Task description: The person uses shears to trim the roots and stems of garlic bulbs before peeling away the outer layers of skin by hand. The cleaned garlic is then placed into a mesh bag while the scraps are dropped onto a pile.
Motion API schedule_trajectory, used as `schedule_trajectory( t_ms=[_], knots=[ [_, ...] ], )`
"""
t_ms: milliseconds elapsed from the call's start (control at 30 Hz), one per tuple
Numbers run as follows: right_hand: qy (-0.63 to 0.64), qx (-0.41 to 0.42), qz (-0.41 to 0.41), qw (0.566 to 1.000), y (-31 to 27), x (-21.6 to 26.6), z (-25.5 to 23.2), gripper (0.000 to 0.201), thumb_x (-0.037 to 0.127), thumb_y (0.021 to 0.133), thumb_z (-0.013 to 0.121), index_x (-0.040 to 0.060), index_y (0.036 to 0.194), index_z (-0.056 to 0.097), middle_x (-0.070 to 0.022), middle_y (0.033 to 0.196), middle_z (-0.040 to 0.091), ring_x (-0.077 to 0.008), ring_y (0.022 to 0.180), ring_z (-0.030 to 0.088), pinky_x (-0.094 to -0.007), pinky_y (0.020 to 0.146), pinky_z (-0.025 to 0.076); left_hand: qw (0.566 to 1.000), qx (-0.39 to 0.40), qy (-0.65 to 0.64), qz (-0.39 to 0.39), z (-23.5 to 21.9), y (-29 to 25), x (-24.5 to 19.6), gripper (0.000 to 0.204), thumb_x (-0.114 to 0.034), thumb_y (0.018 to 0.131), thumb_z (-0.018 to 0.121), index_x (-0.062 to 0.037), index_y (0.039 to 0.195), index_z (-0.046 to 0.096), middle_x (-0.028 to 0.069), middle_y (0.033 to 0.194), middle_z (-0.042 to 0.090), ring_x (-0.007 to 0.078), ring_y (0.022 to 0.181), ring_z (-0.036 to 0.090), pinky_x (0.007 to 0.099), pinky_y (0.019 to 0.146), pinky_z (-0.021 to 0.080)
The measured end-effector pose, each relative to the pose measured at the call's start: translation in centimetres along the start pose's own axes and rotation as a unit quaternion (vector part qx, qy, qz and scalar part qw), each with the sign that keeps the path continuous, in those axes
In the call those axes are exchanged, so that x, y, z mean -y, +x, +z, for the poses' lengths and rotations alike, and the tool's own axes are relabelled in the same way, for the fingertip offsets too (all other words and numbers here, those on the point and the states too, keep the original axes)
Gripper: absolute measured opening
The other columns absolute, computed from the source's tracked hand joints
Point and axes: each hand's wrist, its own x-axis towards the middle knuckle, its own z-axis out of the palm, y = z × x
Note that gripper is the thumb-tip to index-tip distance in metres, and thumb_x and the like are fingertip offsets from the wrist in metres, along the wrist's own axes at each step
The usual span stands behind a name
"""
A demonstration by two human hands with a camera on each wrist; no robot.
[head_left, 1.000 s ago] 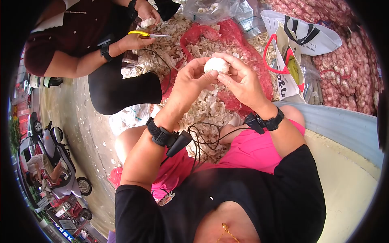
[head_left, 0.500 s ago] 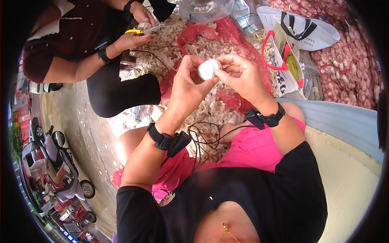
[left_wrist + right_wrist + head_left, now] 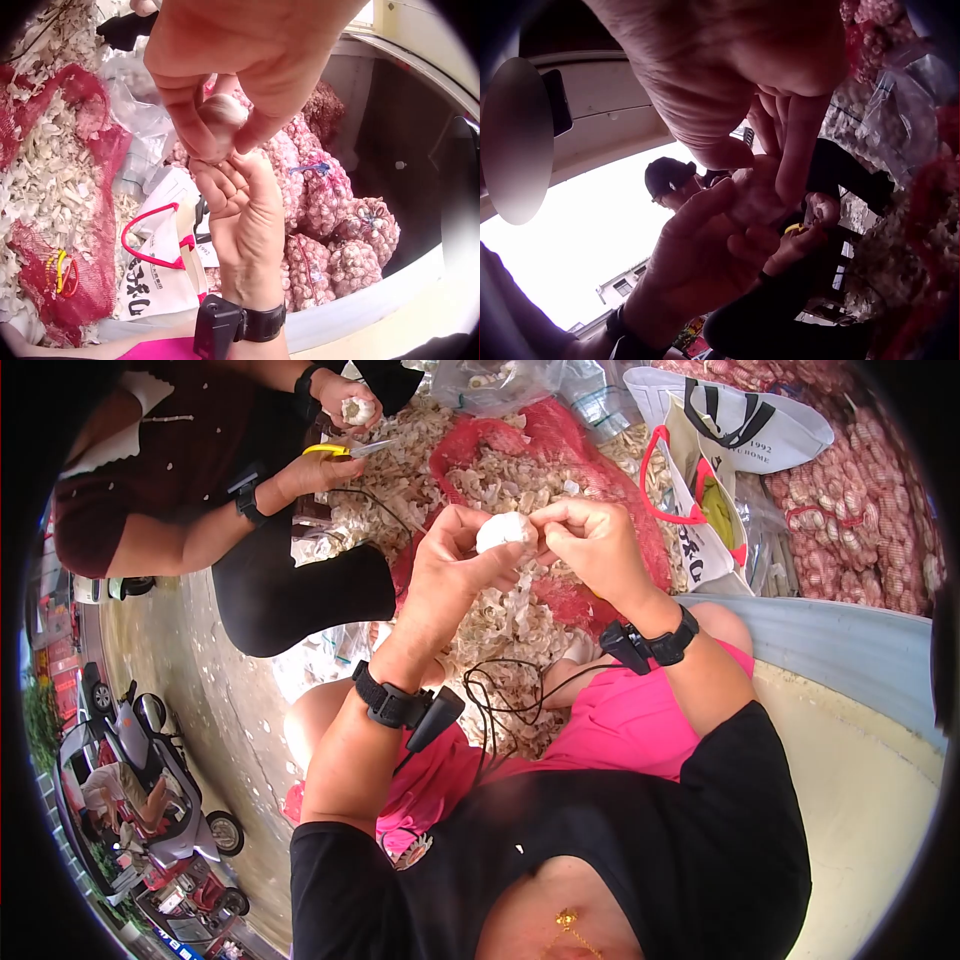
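Note:
A whitish garlic bulb [image 3: 506, 534] is held up over the peel heap [image 3: 505, 622]. My left hand [image 3: 440, 575] grips its left side with fingers and thumb. At the bulb's right edge, my right hand [image 3: 603, 555] has its thumb and bent fingers pinched against it. The left wrist view shows the bulb [image 3: 223, 116] between the fingers of my left hand [image 3: 247, 49], my right hand [image 3: 246, 217] touching it from below. In the dim right wrist view, the bulb [image 3: 756, 201] lies between my right hand [image 3: 739, 67] and left hand [image 3: 694, 259], partly covered.
Red netting [image 3: 560, 435] surrounds the peels. Another person at upper left holds a bulb [image 3: 357, 411] and yellow-handled scissors [image 3: 328, 450]. White bags [image 3: 740, 430] and mesh sacks of garlic [image 3: 850, 510] stand at right. Black cable [image 3: 485, 705] hangs below my hands.
The bulb and my left hand have moved left and slightly down. My right hand's fingers have shifted from around the bulb to its right edge. The other person's scissors have moved off their bulb.

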Motion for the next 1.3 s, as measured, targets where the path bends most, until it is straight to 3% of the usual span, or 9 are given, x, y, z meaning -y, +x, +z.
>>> schedule_trajectory(
  t_ms=[100,300,367,467,700,767,900,967,1300],
  knots=[
    [0.085,0.000,0.003,0.996,0.0,0.5,0.3,0.016,0.001,0.086,0.066,-0.0020,0.101,0.070,-0.0068,0.091,0.073,-0.0123,0.079,0.070,-0.0252,0.068,0.059,0.998,-0.018,-0.051,-0.034,0.0,0.1,-0.2,0.032,-0.007,0.085,0.075,-0.0002,0.104,0.051,0.0123,0.096,0.068,0.0164,0.076,0.068,0.0285,0.066,0.058],
    [-0.067,-0.055,-0.142,0.986,-0.4,0.4,1.0,0.015,0.003,0.083,0.072,0.0009,0.098,0.070,-0.0071,0.092,0.072,-0.0139,0.078,0.071,-0.0275,0.064,0.059,0.996,-0.054,-0.070,-0.032,0.3,0.1,0.5,0.034,-0.006,0.086,0.075,0.0014,0.104,0.047,0.0154,0.100,0.066,0.0206,0.080,0.070,0.0308,0.074,0.061],
    [-0.187,-0.058,-0.258,0.946,-0.1,0.0,0.6,0.011,0.002,0.080,0.073,0.0035,0.089,0.068,-0.0065,0.086,0.069,-0.0178,0.072,0.070,-0.0291,0.059,0.056,0.997,-0.051,-0.061,-0.024,0.4,0.1,0.8,0.034,-0.006,0.085,0.075,0.0011,0.103,0.047,0.0153,0.100,0.066,0.0201,0.081,0.070,0.0305,0.074,0.061],
    [-0.267,-0.077,-0.290,0.916,-0.3,0.3,0.7,0.010,0.001,0.077,0.072,0.0053,0.080,0.063,-0.0053,0.082,0.066,-0.0214,0.065,0.067,-0.0307,0.056,0.053,0.998,-0.058,-0.023,0.011,0.5,0.2,1.1,0.034,-0.005,0.084,0.076,0.0006,0.100,0.046,0.0145,0.099,0.065,0.0186,0.082,0.069,0.0300,0.073,0.061],
    [-0.299,-0.095,-0.307,0.898,0.1,0.1,0.5,0.011,0.002,0.077,0.071,0.0061,0.081,0.062,-0.0044,0.082,0.065,-0.0219,0.065,0.066,-0.0311,0.056,0.053,0.998,-0.038,-0.035,-0.030,0.8,0.0,0.5,0.027,-0.011,0.091,0.070,-0.0007,0.106,0.050,0.0133,0.102,0.065,0.0198,0.085,0.069,0.0301,0.076,0.061],
    [-0.208,-0.092,-0.300,0.927,0.1,0.3,0.6,0.011,0.002,0.078,0.072,0.0058,0.084,0.064,-0.0049,0.084,0.066,-0.0217,0.067,0.067,-0.0296,0.058,0.055,0.996,-0.036,-0.060,-0.045,0.6,0.0,0.4,0.026,-0.013,0.093,0.068,-0.0003,0.107,0.050,0.0132,0.102,0.065,0.0197,0.084,0.069,0.0300,0.076,0.061],
    [-0.198,-0.098,-0.304,0.927,0.0,0.4,0.9,0.012,0.003,0.078,0.073,0.0055,0.087,0.066,-0.0050,0.085,0.067,-0.0214,0.068,0.068,-0.0287,0.060,0.056,0.992,-0.044,-0.110,-0.048,0.3,0.3,0.9,0.030,-0.014,0.091,0.071,0.0019,0.105,0.049,0.0135,0.099,0.066,0.0222,0.085,0.070,0.0306,0.075,0.061],
    [-0.286,-0.100,-0.368,0.879,0.1,0.2,0.6,0.013,0.002,0.077,0.074,0.0055,0.088,0.067,-0.0045,0.087,0.067,-0.0208,0.067,0.068,-0.0290,0.059,0.056,0.993,-0.050,-0.103,-0.036,0.5,0.1,1.0,0.029,-0.014,0.092,0.070,0.0015,0.105,0.049,0.0135,0.099,0.065,0.0215,0.085,0.070,0.0304,0.076,0.061],
    [-0.400,-0.120,-0.388,0.822,0.3,0.5,0.5,0.016,0.005,0.075,0.073,0.0094,0.085,0.060,-0.0020,0.084,0.065,-0.0204,0.063,0.065,-0.0303,0.053,0.052,0.998,-0.038,-0.052,-0.008,0.8,0.1,1.0,0.028,-0.012,0.090,0.071,-0.0007,0.104,0.050,0.0119,0.103,0.065,0.0184,0.092,0.067,0.0311,0.080,0.061]
  ],
)
